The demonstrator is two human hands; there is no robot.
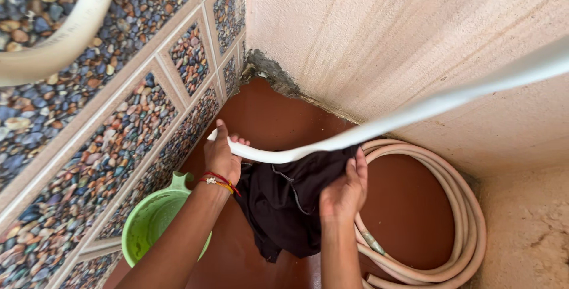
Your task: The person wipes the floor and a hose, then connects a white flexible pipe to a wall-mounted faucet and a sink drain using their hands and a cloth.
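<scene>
A dark brown, wet-looking garment hangs between my two hands above a red-brown floor. My left hand grips its upper left edge, with a red and yellow thread band on the wrist. My right hand clutches the cloth's upper right edge. A white hose runs across in front of the garment's top, from the right edge down to my left hand, whose fingers wrap around its end together with the cloth.
A green plastic bucket stands on the floor under my left forearm. A coiled pinkish hose lies at the right by the plastered wall. A pebble-patterned tiled wall rises on the left.
</scene>
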